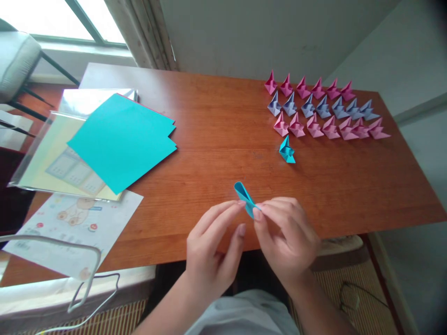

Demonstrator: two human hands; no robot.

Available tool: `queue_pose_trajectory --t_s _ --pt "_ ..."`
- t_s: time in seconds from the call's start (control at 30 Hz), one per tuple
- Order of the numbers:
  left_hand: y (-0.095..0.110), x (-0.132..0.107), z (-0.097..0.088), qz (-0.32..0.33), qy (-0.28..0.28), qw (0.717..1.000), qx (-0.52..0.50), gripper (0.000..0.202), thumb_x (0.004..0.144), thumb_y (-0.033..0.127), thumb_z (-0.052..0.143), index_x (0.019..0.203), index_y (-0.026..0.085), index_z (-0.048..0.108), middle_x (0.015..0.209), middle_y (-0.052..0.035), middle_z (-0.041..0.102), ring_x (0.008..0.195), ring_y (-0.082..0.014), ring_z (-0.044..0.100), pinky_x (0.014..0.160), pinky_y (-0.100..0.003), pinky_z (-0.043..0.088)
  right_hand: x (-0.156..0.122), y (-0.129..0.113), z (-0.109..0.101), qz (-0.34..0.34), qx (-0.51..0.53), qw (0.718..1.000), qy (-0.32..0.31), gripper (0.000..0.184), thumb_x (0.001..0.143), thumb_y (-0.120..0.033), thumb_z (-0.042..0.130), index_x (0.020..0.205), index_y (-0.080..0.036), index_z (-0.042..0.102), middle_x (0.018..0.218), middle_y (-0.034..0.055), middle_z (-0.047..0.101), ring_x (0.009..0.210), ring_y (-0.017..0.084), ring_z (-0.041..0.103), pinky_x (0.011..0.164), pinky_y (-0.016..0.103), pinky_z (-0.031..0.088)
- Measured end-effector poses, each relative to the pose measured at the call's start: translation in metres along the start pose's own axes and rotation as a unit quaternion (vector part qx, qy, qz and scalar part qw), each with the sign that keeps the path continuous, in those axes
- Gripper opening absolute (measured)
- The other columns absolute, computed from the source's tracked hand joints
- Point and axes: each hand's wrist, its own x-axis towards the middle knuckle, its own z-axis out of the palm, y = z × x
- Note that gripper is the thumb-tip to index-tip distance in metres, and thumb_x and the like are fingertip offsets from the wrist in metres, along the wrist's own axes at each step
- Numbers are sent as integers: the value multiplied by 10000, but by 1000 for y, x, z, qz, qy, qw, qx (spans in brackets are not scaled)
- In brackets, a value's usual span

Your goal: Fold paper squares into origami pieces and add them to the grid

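A small folded piece of turquoise paper (pixel 246 197) is held up over the table's front part, its upper end a rounded open loop. My right hand (pixel 288 237) pinches its lower right end between thumb and fingers. At its left edge are the closed index and middle fingertips of my left hand (pixel 214 242), gripping there, while the left thumb stays apart below. Beyond my right hand stands a finished-looking turquoise origami piece (pixel 287 151) with a pointed tip. Behind it are rows of similar folded pieces: pink (pixel 314 126), lavender (pixel 308 107) and darker pink (pixel 302 87).
Turquoise square sheets (pixel 122 139) lie at left on a clear plastic packet (pixel 38 163) of coloured paper. A printed white sheet (pixel 115 218) is nearer me. A white bent tube (pixel 52 239) crosses the lower left corner. The wooden table (pixel 209 125) meets a wall behind.
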Motion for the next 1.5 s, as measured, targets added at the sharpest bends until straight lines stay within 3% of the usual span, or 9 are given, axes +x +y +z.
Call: queue_pose_trajectory --t_s 0.2,0.47,0.6,0.7,0.8,0.9,1.07,1.5 --pt "7 3 19 -110 41 987 -111 325 965 164 622 1274 254 666 1198 -37 736 1082 -151 700 949 -233 551 -2 -5 7 41 43 998 -38 201 936 -139 648 1124 -211 664 975 79 707 903 211 667 792 376 563" --pt "2 11 20 -196 96 963 -159 103 905 186 735 960 257 785 919 27 795 855 -110 740 806 -167 573 -5 -9 1 129 141 979 -77 245 937 -64 602 1097 -222 702 1012 45 712 948 173 666 830 322 550" --pt "2 17 18 -242 103 941 -216 66 892 216 754 899 247 811 866 22 812 818 -112 757 717 -133 578 -5 -5 -5 152 144 977 -26 233 918 -90 649 1075 -250 712 999 27 698 951 177 659 846 330 539" --pt "2 19 16 -255 94 932 -239 56 883 230 765 885 240 820 855 16 819 771 -105 754 672 -119 575 -3 5 -8 221 155 963 26 289 897 -193 720 1173 -273 688 1154 52 665 1052 207 636 916 366 526" --pt "2 20 15 -262 84 930 -244 59 881 231 765 875 229 824 843 6 821 745 -101 747 651 -109 569 -1 12 -9 309 250 917 -48 377 906 -320 732 1271 -292 641 1229 60 676 1101 223 656 934 366 539" --pt "2 20 15 -264 78 928 -252 58 875 223 769 863 228 825 838 3 820 750 -105 747 660 -113 572 0 11 -9 354 299 880 -106 240 915 -364 726 1143 -298 695 1071 22 734 985 196 700 852 310 567" --pt "1 21 16 -267 72 923 -266 64 871 207 769 857 239 824 830 12 815 746 -101 739 669 -118 572 2 6 -8 369 281 882 -83 71 911 -328 735 977 -300 737 949 -25 739 860 135 690 758 213 558" --pt "3 20 15 -276 69 927 -245 44 859 227 779 853 208 818 842 -21 811 766 -155 750 671 -190 597 4 9 -11 372 271 883 -91 95 897 -335 745 966 -271 756 940 8 756 840 163 710 733 250 587"
